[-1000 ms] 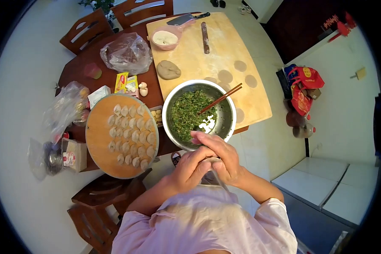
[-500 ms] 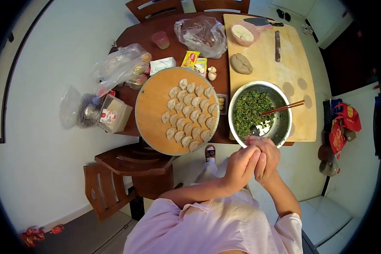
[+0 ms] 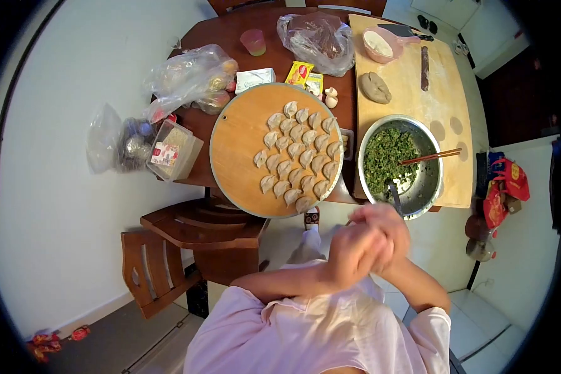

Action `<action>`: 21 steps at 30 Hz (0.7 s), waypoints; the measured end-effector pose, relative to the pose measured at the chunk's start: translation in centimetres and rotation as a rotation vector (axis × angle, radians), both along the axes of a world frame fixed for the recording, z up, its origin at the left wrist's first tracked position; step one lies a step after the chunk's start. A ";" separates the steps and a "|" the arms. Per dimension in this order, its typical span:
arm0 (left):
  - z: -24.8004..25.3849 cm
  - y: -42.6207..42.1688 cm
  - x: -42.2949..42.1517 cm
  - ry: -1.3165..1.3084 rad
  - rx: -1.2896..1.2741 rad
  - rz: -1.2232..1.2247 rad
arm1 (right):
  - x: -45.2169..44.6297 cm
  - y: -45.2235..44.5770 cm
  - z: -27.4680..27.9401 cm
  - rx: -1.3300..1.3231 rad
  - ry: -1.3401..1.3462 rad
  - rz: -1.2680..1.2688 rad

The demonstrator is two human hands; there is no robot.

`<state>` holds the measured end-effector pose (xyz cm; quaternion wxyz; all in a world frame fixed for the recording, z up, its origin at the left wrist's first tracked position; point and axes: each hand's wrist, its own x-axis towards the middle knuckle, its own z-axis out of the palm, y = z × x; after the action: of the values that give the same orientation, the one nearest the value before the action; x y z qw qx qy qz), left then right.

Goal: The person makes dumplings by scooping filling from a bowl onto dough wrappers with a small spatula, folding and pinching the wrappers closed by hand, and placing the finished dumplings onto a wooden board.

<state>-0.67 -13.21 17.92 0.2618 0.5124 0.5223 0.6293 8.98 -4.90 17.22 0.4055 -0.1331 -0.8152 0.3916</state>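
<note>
My left hand [image 3: 354,257] and my right hand [image 3: 388,232] are pressed together in front of my chest, below the near rim of a steel bowl [image 3: 431,190]. Both are closed, fingers folded over each other and a little blurred. Whatever lies between them is hidden. Chopped green filling [image 3: 388,159] fills the left part of the bowl, with wooden chopsticks [image 3: 433,156] and a spoon [image 3: 395,196] standing in it. Left of the bowl, a round board [image 3: 240,149] carries several rows of folded dumplings [image 3: 295,151].
A large wooden board [image 3: 458,181] holds a dough lump [image 3: 375,88], flour bowl [image 3: 380,45], cleaver [image 3: 400,31], rolling pin [image 3: 424,68] and round wrappers [image 3: 456,126]. Plastic bags [image 3: 193,78], a cup [image 3: 253,42] and yellow packets [image 3: 300,73] lie behind. A chair [image 3: 202,230] stands at left.
The view has shifted, so the table things sit further right and slightly higher. My hands stay joined but moved down slightly, away from the bowl's rim, uncovering the spoon handle.
</note>
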 end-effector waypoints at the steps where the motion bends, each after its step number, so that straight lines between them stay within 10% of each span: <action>1: -0.8 0.8 -0.6 -0.047 -0.057 0.038 | -0.9 0.2 -0.6 -0.112 -0.037 -0.021; 5: -5.2 2.0 -3.2 -0.396 -0.162 -0.013 | -3.2 0.5 -1.6 -0.422 -0.219 -0.032; 10: -4.8 2.6 -6.2 -0.147 0.057 0.021 | -3.0 -1.4 -2.7 -1.137 0.061 0.228; 14: -3.8 3.7 -8.2 0.333 0.259 -0.008 | -3.1 -2.0 -2.4 -1.082 0.082 0.167; 21: -2.4 3.5 -7.4 0.351 0.153 -0.017 | -2.8 -2.4 -0.9 -1.089 0.136 0.067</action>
<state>-8.08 -9.76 15.51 0.1325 0.6372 0.5061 0.5659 6.16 -7.28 16.30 0.3169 -0.2720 -0.4705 0.7773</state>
